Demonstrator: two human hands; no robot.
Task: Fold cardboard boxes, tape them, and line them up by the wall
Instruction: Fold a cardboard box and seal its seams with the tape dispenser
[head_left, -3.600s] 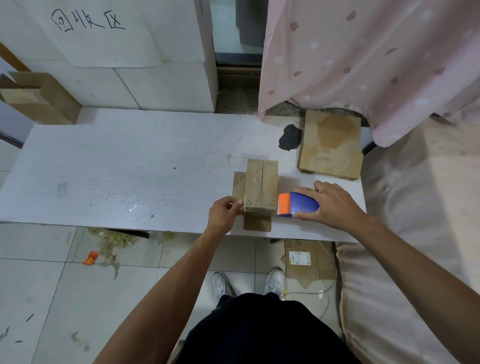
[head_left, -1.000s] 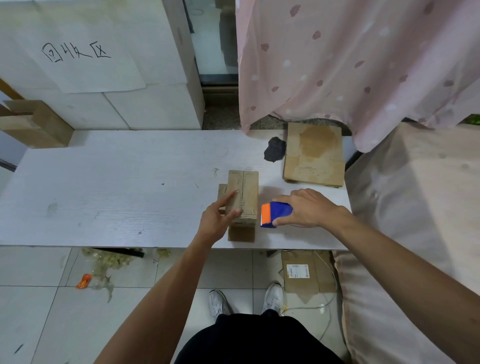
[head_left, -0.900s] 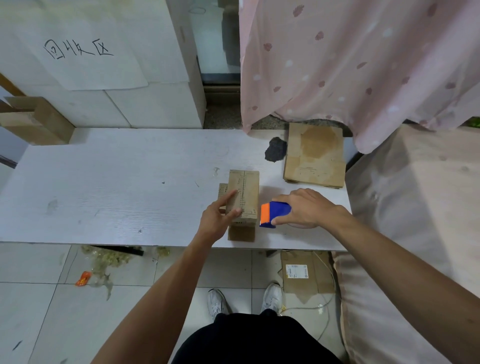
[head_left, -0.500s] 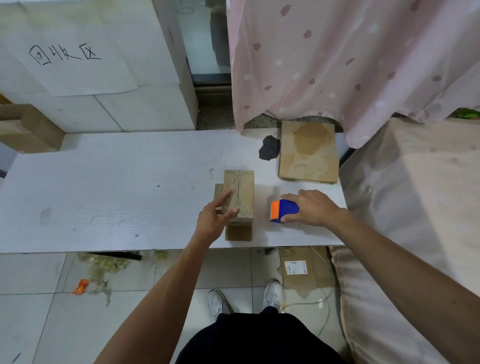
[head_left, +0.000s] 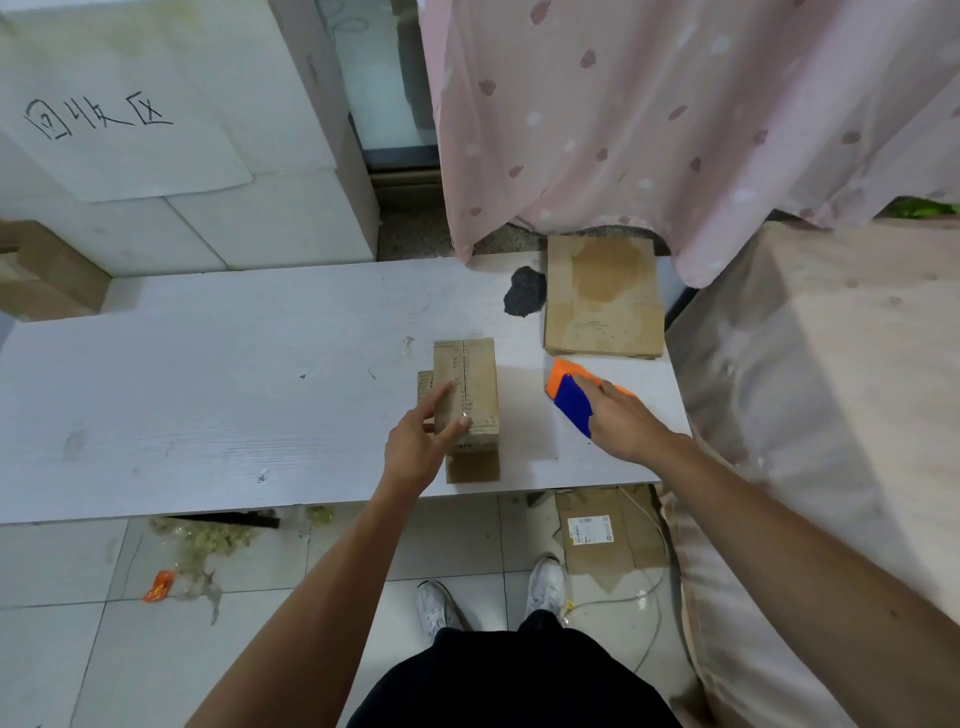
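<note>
Where the wall fills the upper left of the frame, a handwritten sign (head_left: 119, 130) is stuck on it. Below, at the left edge, a brown carton (head_left: 41, 270) sits against the wall, cut off by the frame. White table (head_left: 208, 389) spans the middle. On the floor under it, lower left: orange wrapper (head_left: 158, 585) among debris.

Box (head_left: 467, 384) stands on the table just right of centre, near the front edge. Top flaps are shut, seam running front to back; a side flap and a front flap lie flat on the table. Left hand (head_left: 418, 447) is on the box: fingers straight, grip apart, forefinger along the top's left edge, thumb pressing the near end of the top.

Right of the box and apart from it: dispenser (head_left: 574, 405), blue and orange, angled. Right hand (head_left: 623, 423) is over it, grip clamped on the body, slightly blurred.

Behind that, flat cardboard (head_left: 602, 301) is stacked at the table's back right corner, with a dark scrap (head_left: 524, 291) just beside it on the left. Pink curtain (head_left: 675, 130) hangs upper right.
</note>
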